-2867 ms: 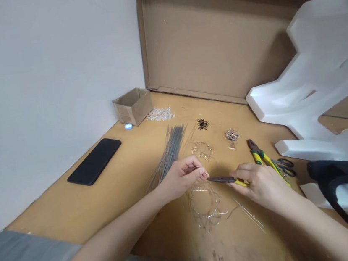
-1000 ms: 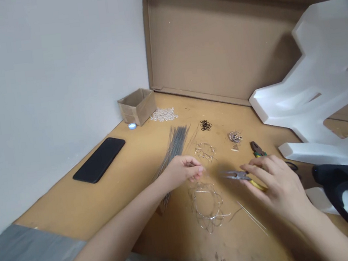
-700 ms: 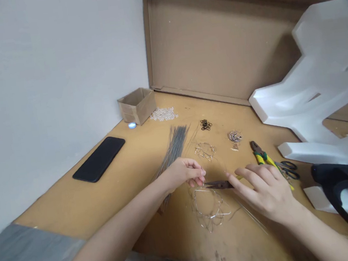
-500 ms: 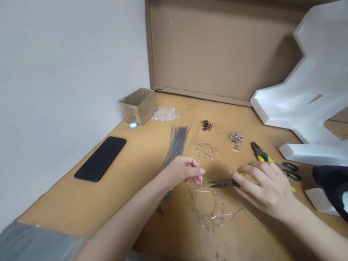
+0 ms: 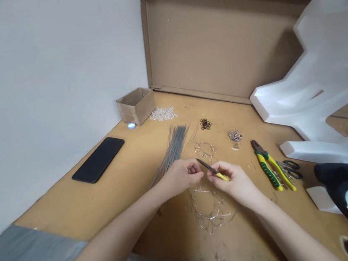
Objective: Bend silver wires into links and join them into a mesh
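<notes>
My left hand (image 5: 186,174) is closed in a pinch above the table. The half-second-old view shows a short thin wire between these fingers; at this moment the fingers hide most of it. Close beside it, my right hand (image 5: 233,180) grips the needle-nose pliers (image 5: 212,169), dark jaws pointing up and left towards the left fingertips, yellow handle in the palm. Below both hands lies a round bent-wire frame (image 5: 210,215) with looped edges. A bundle of straight grey wires (image 5: 176,145) runs partly under my left hand. A second wire frame (image 5: 204,150) lies just beyond.
Combination pliers (image 5: 269,165) and small scissors (image 5: 291,169) lie on the right, near white foam (image 5: 288,103). At the back are black rings (image 5: 205,123), a coiled wire piece (image 5: 235,135), clear beads (image 5: 164,113) and a small cardboard box (image 5: 136,105). A black phone (image 5: 99,160) lies left.
My right hand has moved left and turned, bringing the pliers up beside my left fingers. The combination pliers now show fully. Loose wires on the right are covered by my forearm.
</notes>
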`<state>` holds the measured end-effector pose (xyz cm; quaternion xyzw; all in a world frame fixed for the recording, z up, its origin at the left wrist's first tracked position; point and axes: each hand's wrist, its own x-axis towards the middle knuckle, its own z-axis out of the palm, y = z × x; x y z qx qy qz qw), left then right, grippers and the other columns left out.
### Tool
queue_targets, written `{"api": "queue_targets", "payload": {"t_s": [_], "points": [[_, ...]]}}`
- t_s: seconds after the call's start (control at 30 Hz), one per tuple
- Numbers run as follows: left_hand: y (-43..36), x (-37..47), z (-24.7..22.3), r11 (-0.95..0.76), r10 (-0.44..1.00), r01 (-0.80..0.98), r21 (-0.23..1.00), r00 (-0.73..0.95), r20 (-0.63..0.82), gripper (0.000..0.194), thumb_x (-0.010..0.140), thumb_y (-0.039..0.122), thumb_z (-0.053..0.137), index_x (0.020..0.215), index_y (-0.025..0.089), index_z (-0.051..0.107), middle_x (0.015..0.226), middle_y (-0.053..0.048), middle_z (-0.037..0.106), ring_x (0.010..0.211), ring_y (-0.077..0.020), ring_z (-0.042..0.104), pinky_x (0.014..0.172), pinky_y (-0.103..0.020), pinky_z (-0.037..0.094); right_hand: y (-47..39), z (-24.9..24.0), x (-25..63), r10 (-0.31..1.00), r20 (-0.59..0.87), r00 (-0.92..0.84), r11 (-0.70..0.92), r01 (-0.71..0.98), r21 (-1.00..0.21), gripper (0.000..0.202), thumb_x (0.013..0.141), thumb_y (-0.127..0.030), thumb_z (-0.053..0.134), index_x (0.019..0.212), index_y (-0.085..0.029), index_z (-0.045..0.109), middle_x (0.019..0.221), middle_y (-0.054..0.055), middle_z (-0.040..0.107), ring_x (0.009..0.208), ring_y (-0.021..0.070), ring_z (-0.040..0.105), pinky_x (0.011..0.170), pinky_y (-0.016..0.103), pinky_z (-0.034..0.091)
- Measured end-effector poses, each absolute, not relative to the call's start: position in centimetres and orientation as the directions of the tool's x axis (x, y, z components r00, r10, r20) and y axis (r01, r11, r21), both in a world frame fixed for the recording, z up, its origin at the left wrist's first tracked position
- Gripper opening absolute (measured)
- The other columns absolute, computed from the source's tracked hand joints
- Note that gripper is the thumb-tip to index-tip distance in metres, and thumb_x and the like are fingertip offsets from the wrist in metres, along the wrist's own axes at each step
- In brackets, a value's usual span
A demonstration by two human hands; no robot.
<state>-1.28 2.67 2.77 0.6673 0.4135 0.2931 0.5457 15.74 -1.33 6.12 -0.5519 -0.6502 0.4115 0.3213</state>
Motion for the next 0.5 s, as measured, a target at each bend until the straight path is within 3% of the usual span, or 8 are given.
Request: {"api": "queue_targets", "payload": {"t_s": [0.23,0.33,0.43,0.5], "points": [[3.0,-1.8,4.7,0.255,0.726,0.005,0.967,0.66,-0.195,0.024,0.066,0.034,0.068,0.072,0.012,0.058,0.063,-0.001,0.062,0.056,-0.0096,0.056,0.044,-0.017,0.038,-0.8,5.9,17.2,0.971,-0.049,-0.235,0.054,0.414,-0.909,0.017,0.073,-0.034,0.058,0.079,-0.018,0.059,0.071,-0.001,0.061,0.067,0.0132,0.056,0.066,0.026,0.044],[3.3,-1.8,4.3,0.313,0.715,-0.058,0.948,0.671,-0.195,0.025,0.065,0.032,0.07,0.072,0.012,0.056,0.062,-0.001,0.062,0.055,-0.0098,0.057,0.044,-0.017,0.039,-0.7,6.3,17.4,0.961,0.013,-0.275,0.149,0.482,-0.863,0.017,0.077,-0.035,0.056,0.081,-0.019,0.059,0.076,0.001,0.063,0.072,0.0144,0.058,0.069,0.027,0.045],[3.7,-2.0,3.8,0.326,0.73,-0.099,0.94,0.658,-0.184,0.023,0.065,0.03,0.069,0.07,0.012,0.055,0.06,-0.001,0.062,0.052,-0.0086,0.056,0.043,-0.016,0.038,-0.6,6.7,18.3,0.912,0.302,-0.277,0.41,0.631,-0.659,0.015,0.078,-0.033,0.056,0.083,-0.019,0.058,0.082,0.004,0.063,0.076,0.0161,0.057,0.07,0.029,0.044],[4.0,-2.2,3.7,0.335,0.751,-0.102,0.937,0.629,-0.2,0.022,0.064,0.028,0.07,0.068,0.012,0.055,0.06,0.0,0.061,0.052,-0.0082,0.056,0.041,-0.016,0.038,-0.4,7.0,19.4,0.773,0.531,-0.347,0.575,0.736,-0.356,0.013,0.077,-0.03,0.059,0.084,-0.018,0.058,0.083,0.006,0.062,0.078,0.0183,0.055,0.071,0.032,0.042]]}}
